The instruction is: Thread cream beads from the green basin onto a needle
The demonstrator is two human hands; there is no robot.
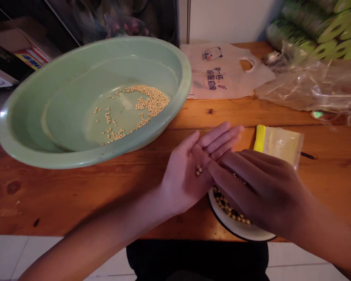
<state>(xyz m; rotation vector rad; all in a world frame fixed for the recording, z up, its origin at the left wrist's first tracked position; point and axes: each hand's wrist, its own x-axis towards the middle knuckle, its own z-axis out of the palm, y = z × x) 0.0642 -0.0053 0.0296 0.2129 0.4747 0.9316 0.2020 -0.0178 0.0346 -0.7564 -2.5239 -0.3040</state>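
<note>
My left hand (183, 177) is palm up with its fingers stretched out. A few pale soybeans (198, 170) rest in its palm. Over its fingers and the edge of that palm, my right hand (260, 187) bends down with thumb and fingers drawn together; whatever lies between its fingertips is hidden. Partly covered beneath my right hand is a white bowl (236, 228) with a dark rim, holding pale soybeans and darker bits. To the left, a large light-green basin (73, 84) contains many loose soybeans (153, 99), mostly gathered at its right side.
A clear packet with a yellow edge (260, 137) lies beyond my right hand. Behind are a printed white plastic bag (228, 74), crumpled clear plastic (312, 86) and stacked green rolls (336, 31). The wooden table's front edge (175, 234) runs close to my lap.
</note>
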